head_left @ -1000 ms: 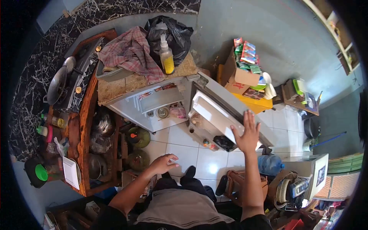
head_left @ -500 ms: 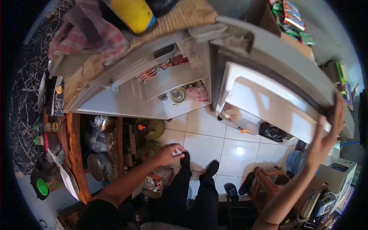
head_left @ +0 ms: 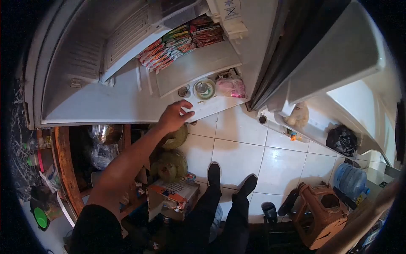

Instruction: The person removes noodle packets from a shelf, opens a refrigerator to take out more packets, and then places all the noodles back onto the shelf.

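The left hand (head_left: 175, 115), fingers spread open and gripping nothing, rests on the front lip of the small white open fridge (head_left: 127, 101), near a round metal bowl (head_left: 204, 88) and pink plastic bag (head_left: 230, 86) inside. The right hand is out of view.

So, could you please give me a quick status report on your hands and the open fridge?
Left hand open, reaching at white fridge shelf edge. Right hand out of view. Small round bowl and pink plastic bag beside fingertips, untouched.
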`<state>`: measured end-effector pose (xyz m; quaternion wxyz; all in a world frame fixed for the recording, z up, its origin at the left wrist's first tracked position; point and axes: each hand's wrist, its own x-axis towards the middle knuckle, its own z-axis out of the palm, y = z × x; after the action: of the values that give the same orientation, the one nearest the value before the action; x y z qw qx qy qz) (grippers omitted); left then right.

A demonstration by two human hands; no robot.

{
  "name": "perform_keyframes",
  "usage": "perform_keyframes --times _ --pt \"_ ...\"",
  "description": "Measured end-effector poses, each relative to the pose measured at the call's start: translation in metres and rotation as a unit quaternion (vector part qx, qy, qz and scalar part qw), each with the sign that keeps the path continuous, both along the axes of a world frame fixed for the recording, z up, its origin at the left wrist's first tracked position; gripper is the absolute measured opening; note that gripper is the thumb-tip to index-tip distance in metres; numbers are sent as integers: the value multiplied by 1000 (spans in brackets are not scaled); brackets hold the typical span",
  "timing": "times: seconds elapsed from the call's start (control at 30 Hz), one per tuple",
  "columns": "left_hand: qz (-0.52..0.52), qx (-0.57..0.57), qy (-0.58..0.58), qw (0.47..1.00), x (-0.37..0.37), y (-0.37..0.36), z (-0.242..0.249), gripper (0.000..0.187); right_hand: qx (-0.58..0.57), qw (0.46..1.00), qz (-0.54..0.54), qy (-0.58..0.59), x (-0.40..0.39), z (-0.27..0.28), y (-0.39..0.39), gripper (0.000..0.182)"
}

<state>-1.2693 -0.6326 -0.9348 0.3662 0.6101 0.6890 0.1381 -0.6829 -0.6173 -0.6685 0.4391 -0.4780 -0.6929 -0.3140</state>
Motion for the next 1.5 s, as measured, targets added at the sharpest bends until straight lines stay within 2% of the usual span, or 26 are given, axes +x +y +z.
perform_keyframes --times 0.07,0.13,0.23,0.3,0.37,0.43,0.47,0.53,0.57,0.63,0.67,0.73,0.87,0.93,1.1,1.33,1.43,1.5 --pt "28 70 47 996 -13 8 -3 36 -10 1000 29 -1 -7 -15 -17 33" --pt "41 120 66 990 -30 22 -9 37 -71 993 98 16 -27 -42 -35 31" --pt "75 171 139 973 -62 52 -16 47 -263 931 240 75 -80 -87 -55 30" --pt "35 285 267 920 -89 78 -21 59 -375 866 314 102 -128 -110 -57 29" --pt "55 405 380 830 -118 105 -24 67 -449 811 355 123 -168 -126 -48 16" --pt "160 222 440 855 -102 123 28 72 -485 775 392 106 -189 -142 -41 16" --pt "157 221 440 856 -107 130 34 72 -500 760 405 94 -196 -150 -38 16" --pt "166 227 528 801 -127 144 40 70 -504 751 418 84 -210 -161 -32 15" --pt "162 226 528 802 -136 149 40 70 -530 729 425 79 -215 -163 -27 15" --pt "119 211 618 748 -153 160 38 69 -536 726 426 70 -226 -162 -19 15" --pt "118 211 617 749 -164 166 37 69 -540 722 428 58 -230 -162 -15 16" --pt "71 216 552 802 -170 173 41 67 -547 718 428 50 -234 -162 -6 17" --pt "148 227 560 783 -168 184 46 66 -580 705 408 -27 -230 -170 14 22" --pt "88 238 463 849 -173 196 48 68 -591 697 398 -83 -227 -179 22 24" --pt "64 258 451 852 -178 224 43 65 -636 645 390 -168 -221 -193 39 27" --pt "58 278 444 850 -171 221 42 61 -656 630 378 -172 -222 -194 46 29" --pt "55 284 447 846 -173 217 44 59 -635 644 390 -174 -220 -198 47 29" --pt "56 289 447 845 -172 215 45 58 -655 621 390 -181 -221 -196 49 28"
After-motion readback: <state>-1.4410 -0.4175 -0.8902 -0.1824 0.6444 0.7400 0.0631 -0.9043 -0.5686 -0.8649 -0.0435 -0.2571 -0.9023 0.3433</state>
